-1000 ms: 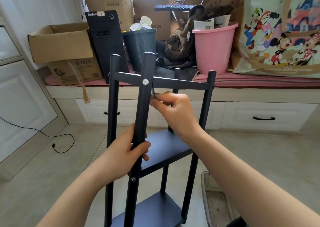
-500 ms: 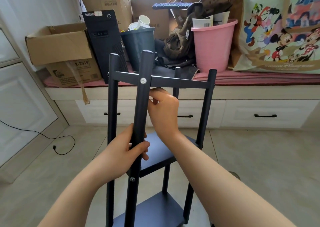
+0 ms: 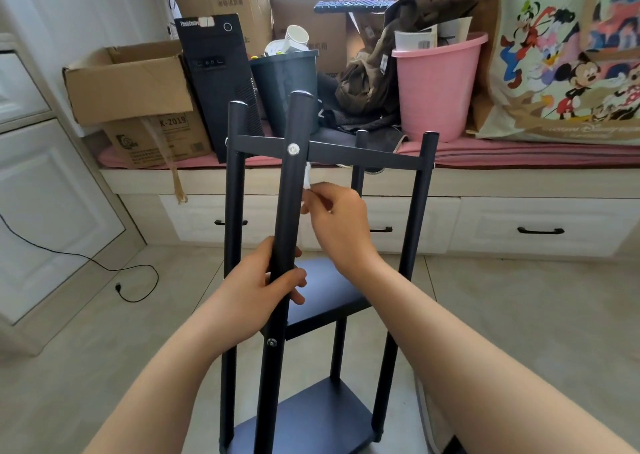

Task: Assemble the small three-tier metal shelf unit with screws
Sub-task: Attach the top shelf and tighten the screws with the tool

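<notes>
The shelf unit point(image 3: 322, 290) stands on the floor. The left hand point(image 3: 258, 294) wraps its nearest post point(image 3: 289, 211) to steady it, while the right hand point(image 3: 337, 223) pinches a small white tool point(image 3: 307, 179) just under the top screw point(image 3: 293, 149).

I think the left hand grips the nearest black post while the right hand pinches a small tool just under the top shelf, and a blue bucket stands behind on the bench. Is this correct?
Not quite: the bucket on the bench is pink, not blue, as the head view shows. The rest holds: the left hand grips the nearest black post, and the right hand pinches a small tool just under the top shelf.
</notes>
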Demonstrator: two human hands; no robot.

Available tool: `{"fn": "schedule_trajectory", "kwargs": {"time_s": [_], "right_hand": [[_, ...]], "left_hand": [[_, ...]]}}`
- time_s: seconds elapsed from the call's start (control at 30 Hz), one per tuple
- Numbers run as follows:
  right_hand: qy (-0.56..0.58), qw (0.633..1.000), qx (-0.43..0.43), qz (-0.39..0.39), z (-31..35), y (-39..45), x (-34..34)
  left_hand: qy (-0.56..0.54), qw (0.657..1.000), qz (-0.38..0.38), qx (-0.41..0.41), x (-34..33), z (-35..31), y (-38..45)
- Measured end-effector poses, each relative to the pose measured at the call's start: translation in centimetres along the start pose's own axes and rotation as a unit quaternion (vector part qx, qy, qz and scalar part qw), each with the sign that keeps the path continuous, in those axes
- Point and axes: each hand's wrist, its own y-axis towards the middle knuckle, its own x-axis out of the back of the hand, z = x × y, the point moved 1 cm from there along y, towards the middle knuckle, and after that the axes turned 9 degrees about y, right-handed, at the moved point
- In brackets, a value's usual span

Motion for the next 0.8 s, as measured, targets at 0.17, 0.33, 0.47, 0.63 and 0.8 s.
{"fn": "schedule_trajectory", "kwargs": {"time_s": [0.17, 0.33, 0.47, 0.63, 0.8], "right_hand": [[0.033, 0.995, -0.086, 0.046, 0.8, -1.4, 2.2], [0.043, 0.993, -0.057, 0.090, 2.1, -3.3, 3.6], [0.124, 0.980, -0.032, 0.155, 3.6, -3.9, 4.1], [0.121, 0.977, -0.025, 0.173, 4.6, -3.7, 3.3], [0.138, 0.979, -0.061, 0.136, 4.1, -2.8, 2.7]], "left_hand": [[-0.015, 1.000, -0.017, 0.003, -0.2, 0.3, 0.0], [-0.050, 0.999, -0.014, 0.014, -0.3, 0.2, -0.2], [-0.068, 0.998, 0.015, 0.008, -0.6, -0.2, 0.1], [-0.079, 0.997, 0.011, -0.002, -1.7, -0.8, 0.5], [0.000, 0.999, -0.047, 0.008, -2.0, -0.5, 0.7]]}}
